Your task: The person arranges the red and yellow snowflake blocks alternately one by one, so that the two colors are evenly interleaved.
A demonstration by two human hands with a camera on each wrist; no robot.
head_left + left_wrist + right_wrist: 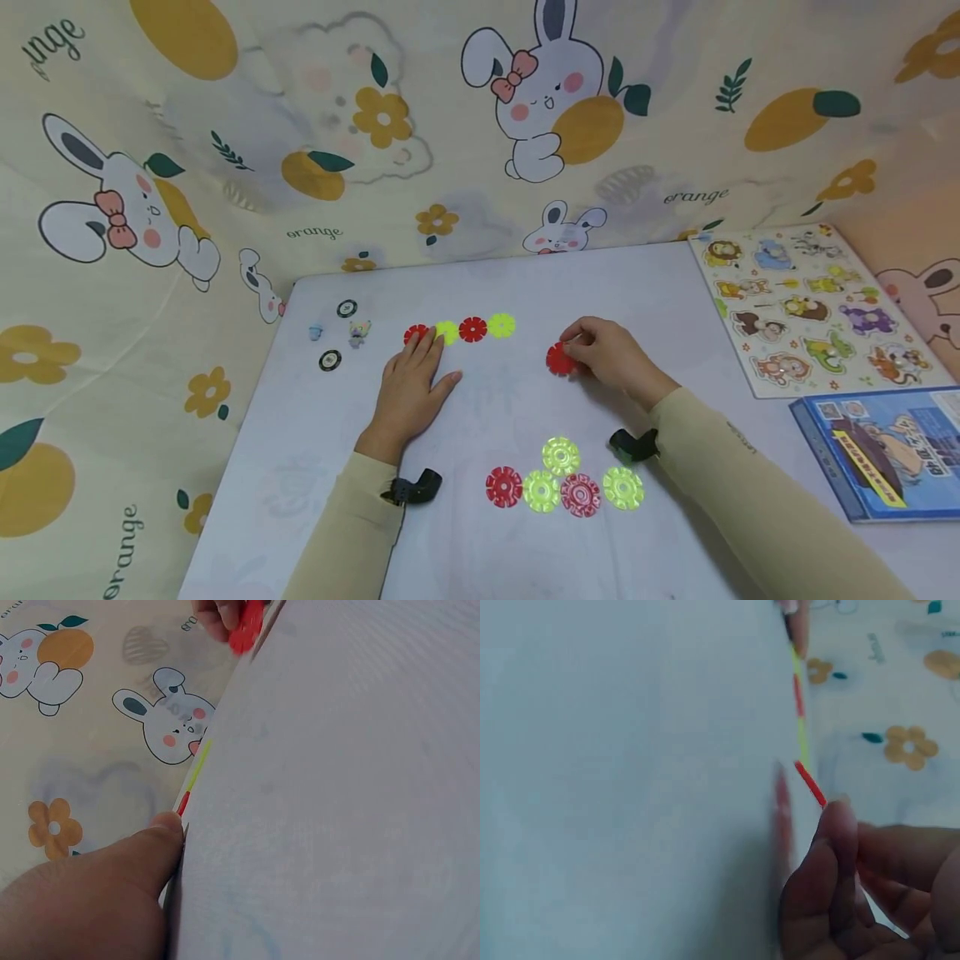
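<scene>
My right hand [611, 354] pinches a red notched plastic disc [559, 359] between thumb and fingers, to the right of a row of discs. In the right wrist view this red disc [811, 783] shows edge-on, tilted above the white tabletop. My left hand [408, 396] rests with straight fingers at the row's left end, fingertips over a red disc [415, 334] and by a yellow-green disc [447, 332]. Another red disc [472, 329] and a yellow-green disc [502, 325] continue the row rightward. The left thumb [161, 847] stretches out in the left wrist view.
Nearer me lie several loose discs, among them a red one [504, 487] and a yellow-green one [623, 488]. Black round pieces [330, 360] and a small figure [358, 334] sit at far left. A picture board [817, 312] and a blue box [885, 454] occupy the right side.
</scene>
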